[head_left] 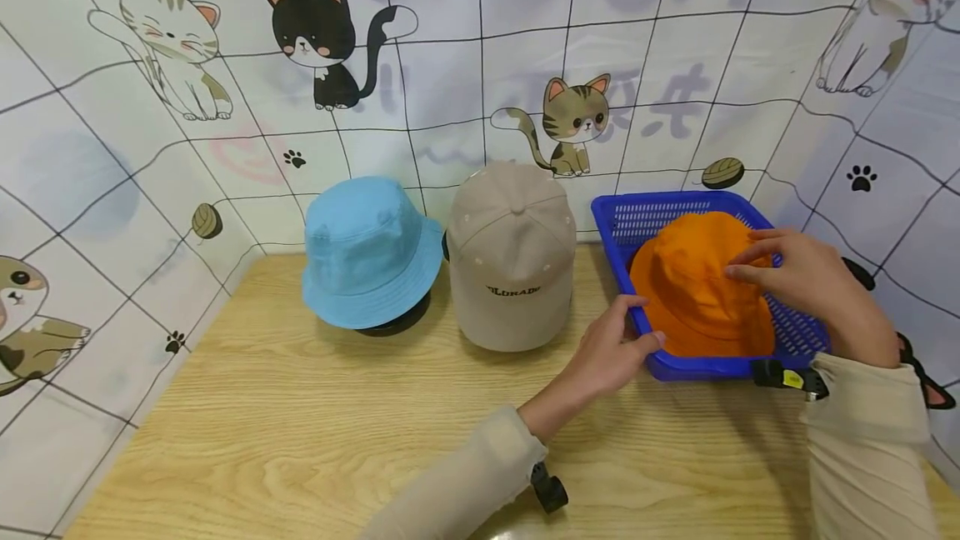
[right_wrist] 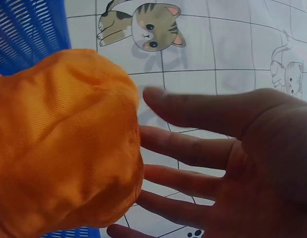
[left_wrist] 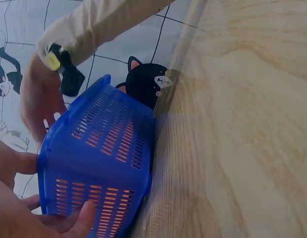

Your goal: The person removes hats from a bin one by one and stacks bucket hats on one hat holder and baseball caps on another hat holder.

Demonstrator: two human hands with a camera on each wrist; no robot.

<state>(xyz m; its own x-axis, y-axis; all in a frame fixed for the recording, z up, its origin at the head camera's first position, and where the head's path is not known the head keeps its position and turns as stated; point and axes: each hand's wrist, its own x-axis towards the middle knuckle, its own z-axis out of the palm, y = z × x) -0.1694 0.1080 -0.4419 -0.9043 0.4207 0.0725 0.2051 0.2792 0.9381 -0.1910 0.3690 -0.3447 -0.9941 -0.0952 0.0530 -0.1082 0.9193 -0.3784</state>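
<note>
Orange hat [head_left: 693, 269] meets spread-fingered right hand [head_left: 813, 273].

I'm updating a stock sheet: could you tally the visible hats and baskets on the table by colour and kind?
Light blue hat: 1
Beige cap: 1
Orange hat, in the basket: 1
Blue basket: 1
Total: 4 (3 hats, 1 basket)

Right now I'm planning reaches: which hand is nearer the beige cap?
Left: the left hand is at the blue basket, right of the beige cap; the right hand is farther right, by the orange hat.
</note>
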